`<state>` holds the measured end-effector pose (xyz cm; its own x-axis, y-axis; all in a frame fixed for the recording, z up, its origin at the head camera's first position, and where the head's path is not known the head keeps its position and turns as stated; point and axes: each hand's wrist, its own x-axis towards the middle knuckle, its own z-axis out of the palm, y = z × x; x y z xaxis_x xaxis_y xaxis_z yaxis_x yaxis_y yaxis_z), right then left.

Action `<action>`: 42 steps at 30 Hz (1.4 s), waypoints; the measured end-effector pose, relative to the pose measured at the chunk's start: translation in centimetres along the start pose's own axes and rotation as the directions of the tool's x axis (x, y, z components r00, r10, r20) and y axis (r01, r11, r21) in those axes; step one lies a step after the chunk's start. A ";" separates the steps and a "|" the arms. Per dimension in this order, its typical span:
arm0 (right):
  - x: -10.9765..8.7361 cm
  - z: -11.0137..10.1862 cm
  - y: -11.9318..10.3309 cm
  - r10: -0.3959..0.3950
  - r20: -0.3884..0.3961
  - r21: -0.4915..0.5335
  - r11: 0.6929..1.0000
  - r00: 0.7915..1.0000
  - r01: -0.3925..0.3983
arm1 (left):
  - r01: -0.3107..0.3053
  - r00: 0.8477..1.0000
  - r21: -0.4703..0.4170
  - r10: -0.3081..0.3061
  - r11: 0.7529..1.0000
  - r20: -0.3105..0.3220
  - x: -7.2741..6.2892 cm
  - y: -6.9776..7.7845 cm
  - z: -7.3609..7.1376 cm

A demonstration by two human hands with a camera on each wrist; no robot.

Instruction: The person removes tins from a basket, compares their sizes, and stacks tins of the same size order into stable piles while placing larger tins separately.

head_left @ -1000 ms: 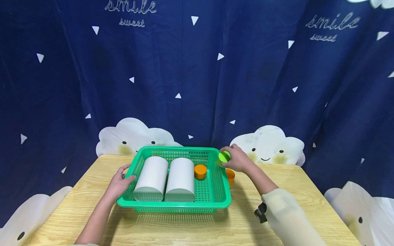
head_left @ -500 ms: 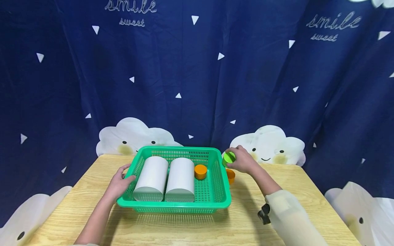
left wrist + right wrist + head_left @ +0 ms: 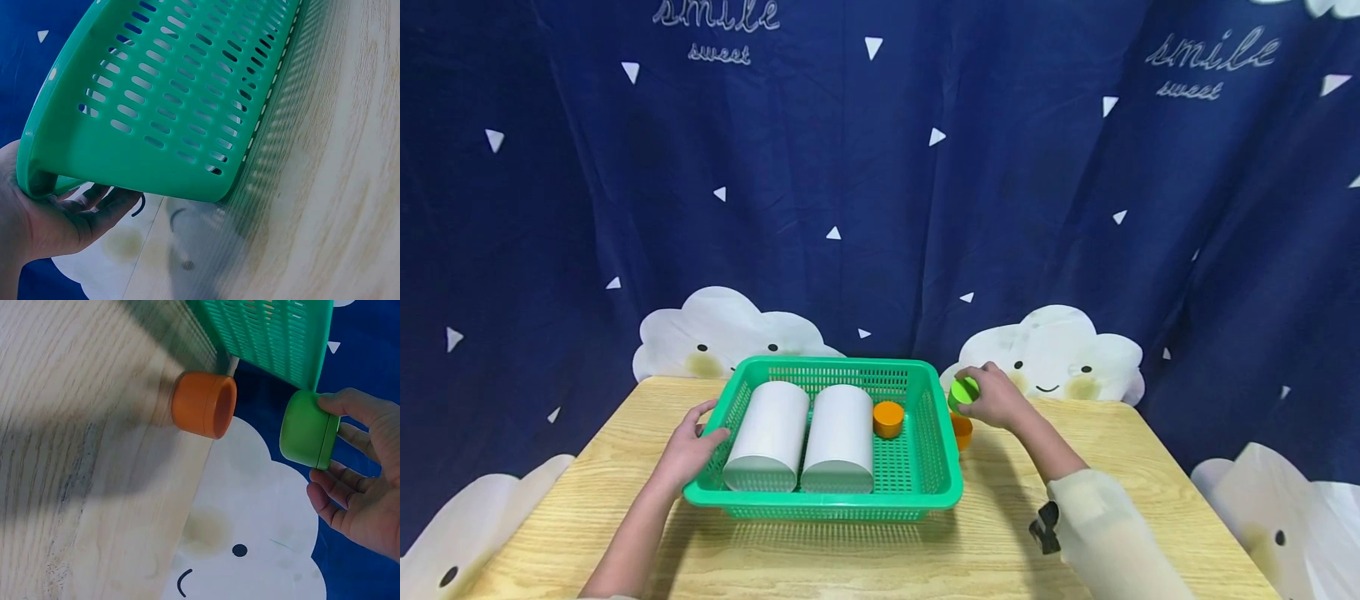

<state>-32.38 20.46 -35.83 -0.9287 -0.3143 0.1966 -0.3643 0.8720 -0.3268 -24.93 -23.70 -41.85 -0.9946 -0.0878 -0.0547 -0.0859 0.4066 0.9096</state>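
My left hand grips the left rim of the green plastic basket. Its thumb lies over the rim, and in the left wrist view its fingers curl below it. Two white cylinders lie side by side in the basket, with a small orange cup-like piece to their right. Beyond the basket's right side, my right hand pinches a small green cup by its edge. In the right wrist view, an orange cup stands on the table, with the green cup held above it, apart.
The wooden table extends in front of and to both sides of the basket. Behind it hangs a dark blue curtain with white clouds and triangles.
My right hand has carried the green cup rightward from the basket's right rim, then slightly down, over towards the orange cup outside. The left hand and basket have stayed put.
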 end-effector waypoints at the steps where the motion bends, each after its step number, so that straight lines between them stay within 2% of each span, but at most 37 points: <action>1: 0.0 0.1 0.1 0.001 -0.001 0.002 1.000 1.000 -0.001 | 0.001 1.000 0.002 -0.001 1.000 -0.001 0.0 0.0 0.0; 18: 0.3 3.3 1.8 0.013 -0.031 0.007 1.000 0.999 -0.012 | 0.015 1.000 0.022 -0.015 1.000 -0.005 0.0 0.3 -0.1; 21: 0.3 3.8 1.9 0.040 -0.023 0.009 0.999 0.999 -0.040 | 0.018 1.000 0.021 -0.018 1.000 -0.005 -0.1 0.2 -0.1; 42: 0.2 5.0 1.8 0.039 -0.017 -0.018 0.999 0.999 -0.039 | 0.021 1.000 0.008 -0.021 1.000 -0.008 -0.1 0.0 0.0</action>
<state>-33.55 20.11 -41.03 -0.9410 -0.2736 0.1991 -0.3261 0.8903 -0.3179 -24.86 -23.66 -41.85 -0.9921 -0.1037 -0.0705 -0.1074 0.4119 0.9049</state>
